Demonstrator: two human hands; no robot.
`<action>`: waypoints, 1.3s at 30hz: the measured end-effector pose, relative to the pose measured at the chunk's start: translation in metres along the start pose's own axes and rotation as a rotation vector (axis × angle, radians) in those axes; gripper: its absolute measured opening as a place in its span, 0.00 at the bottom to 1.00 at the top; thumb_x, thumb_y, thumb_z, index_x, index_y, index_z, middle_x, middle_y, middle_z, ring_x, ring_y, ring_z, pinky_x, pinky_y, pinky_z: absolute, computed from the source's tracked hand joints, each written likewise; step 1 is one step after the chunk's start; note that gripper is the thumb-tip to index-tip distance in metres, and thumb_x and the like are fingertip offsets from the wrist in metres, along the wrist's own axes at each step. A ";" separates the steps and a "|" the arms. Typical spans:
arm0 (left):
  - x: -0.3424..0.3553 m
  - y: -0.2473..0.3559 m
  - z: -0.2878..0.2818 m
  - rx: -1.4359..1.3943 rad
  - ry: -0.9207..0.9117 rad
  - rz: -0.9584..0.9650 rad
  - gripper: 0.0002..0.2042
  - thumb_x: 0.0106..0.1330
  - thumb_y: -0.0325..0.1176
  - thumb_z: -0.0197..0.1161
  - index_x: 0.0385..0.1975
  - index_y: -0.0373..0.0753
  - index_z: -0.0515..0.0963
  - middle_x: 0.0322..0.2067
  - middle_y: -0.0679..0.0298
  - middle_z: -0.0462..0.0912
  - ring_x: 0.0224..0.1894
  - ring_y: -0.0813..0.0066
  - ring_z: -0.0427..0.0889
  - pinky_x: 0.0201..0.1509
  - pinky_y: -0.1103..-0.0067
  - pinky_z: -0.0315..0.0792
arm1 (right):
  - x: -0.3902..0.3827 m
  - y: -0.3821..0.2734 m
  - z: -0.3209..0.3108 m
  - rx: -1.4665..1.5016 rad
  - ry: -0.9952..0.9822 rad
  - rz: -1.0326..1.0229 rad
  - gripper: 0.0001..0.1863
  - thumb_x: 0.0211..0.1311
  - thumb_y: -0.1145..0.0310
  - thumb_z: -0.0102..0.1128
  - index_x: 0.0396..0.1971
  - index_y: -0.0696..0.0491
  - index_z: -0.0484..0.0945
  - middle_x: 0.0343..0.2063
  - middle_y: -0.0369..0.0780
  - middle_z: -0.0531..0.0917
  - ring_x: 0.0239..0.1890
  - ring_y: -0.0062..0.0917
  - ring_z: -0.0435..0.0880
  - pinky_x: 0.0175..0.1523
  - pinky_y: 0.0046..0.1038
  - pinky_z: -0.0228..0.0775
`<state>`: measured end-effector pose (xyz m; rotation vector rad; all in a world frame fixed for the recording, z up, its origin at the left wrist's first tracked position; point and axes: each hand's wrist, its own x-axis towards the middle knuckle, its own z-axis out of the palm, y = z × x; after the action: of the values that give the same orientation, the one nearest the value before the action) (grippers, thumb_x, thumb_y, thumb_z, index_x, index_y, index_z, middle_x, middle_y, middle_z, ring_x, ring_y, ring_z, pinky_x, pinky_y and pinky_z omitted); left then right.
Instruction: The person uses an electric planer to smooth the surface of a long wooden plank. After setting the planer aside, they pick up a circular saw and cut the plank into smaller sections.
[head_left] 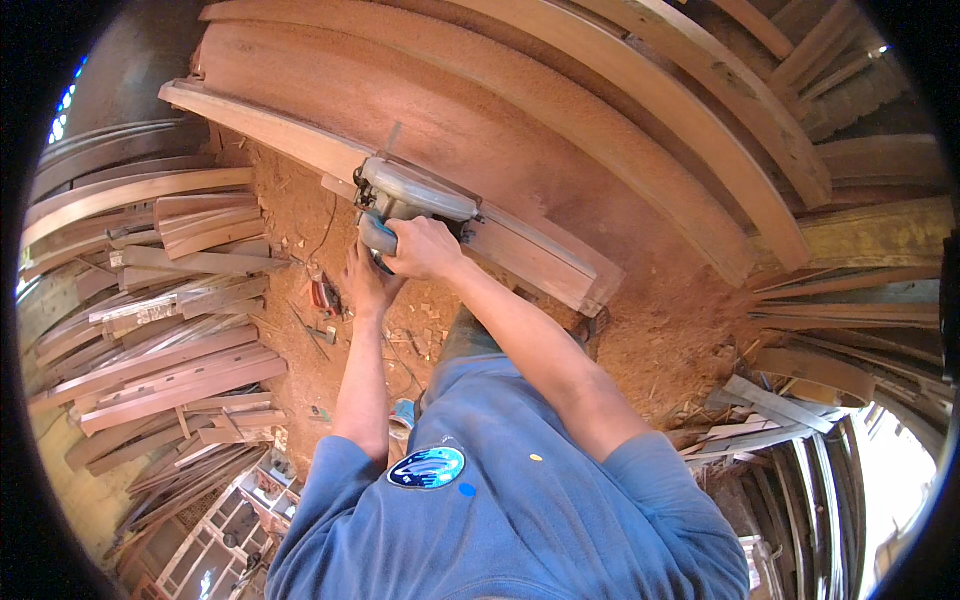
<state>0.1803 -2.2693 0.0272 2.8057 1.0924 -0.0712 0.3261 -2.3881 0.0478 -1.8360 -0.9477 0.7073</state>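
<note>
A grey power tool [425, 203] sits on a long wooden beam [540, 258] that lies diagonally across the upper middle of the view. My right hand [425, 246] is closed on the tool's rear handle. My left hand [368, 276] is just below and left of it, against the back of the tool; its fingers are partly hidden behind the handle and my right hand, so I cannot make out their grip. A cord hangs from near the tool down toward the sawdust-covered ground.
Curved planks [600, 120] lie above the beam. Stacked offcuts [180, 370] fill the left, and more boards [800, 315] lie at the right. A small red tool [323, 294] lies among wood chips [415, 330] on the ground, near my left forearm.
</note>
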 end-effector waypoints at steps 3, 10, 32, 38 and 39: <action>-0.001 -0.005 0.003 -0.011 0.025 0.027 0.53 0.42 0.50 0.82 0.72 0.45 0.62 0.63 0.56 0.74 0.64 0.54 0.74 0.61 0.57 0.67 | 0.000 -0.001 -0.001 0.002 -0.012 0.009 0.19 0.51 0.56 0.68 0.40 0.52 0.84 0.32 0.50 0.88 0.39 0.49 0.87 0.45 0.48 0.78; 0.000 -0.009 0.007 -0.113 0.043 0.040 0.50 0.44 0.48 0.81 0.71 0.46 0.64 0.60 0.57 0.74 0.63 0.54 0.74 0.62 0.57 0.66 | 0.000 0.001 0.000 0.016 -0.014 0.010 0.18 0.51 0.57 0.68 0.39 0.51 0.84 0.33 0.51 0.88 0.39 0.50 0.86 0.45 0.48 0.79; 0.004 -0.012 0.011 -0.043 0.083 0.104 0.49 0.44 0.52 0.80 0.69 0.45 0.65 0.59 0.56 0.75 0.62 0.53 0.75 0.59 0.56 0.67 | 0.003 0.004 0.002 0.007 -0.011 0.026 0.18 0.52 0.55 0.69 0.37 0.52 0.84 0.32 0.52 0.88 0.39 0.49 0.87 0.46 0.47 0.80; 0.001 -0.007 0.009 -0.029 0.081 0.079 0.50 0.43 0.51 0.80 0.70 0.45 0.64 0.60 0.56 0.75 0.63 0.53 0.74 0.60 0.55 0.67 | 0.002 0.004 0.002 0.000 -0.022 0.030 0.19 0.53 0.56 0.67 0.41 0.51 0.83 0.36 0.51 0.88 0.43 0.48 0.87 0.49 0.47 0.80; 0.002 -0.007 0.009 -0.018 0.070 0.062 0.50 0.43 0.51 0.80 0.70 0.45 0.64 0.60 0.56 0.75 0.63 0.53 0.74 0.60 0.55 0.67 | 0.002 0.003 0.001 0.000 -0.034 0.035 0.19 0.54 0.56 0.67 0.42 0.51 0.83 0.37 0.51 0.88 0.43 0.48 0.88 0.50 0.47 0.80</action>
<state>0.1772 -2.2637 0.0174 2.8436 1.0139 0.0437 0.3274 -2.3868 0.0443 -1.8496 -0.9393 0.7630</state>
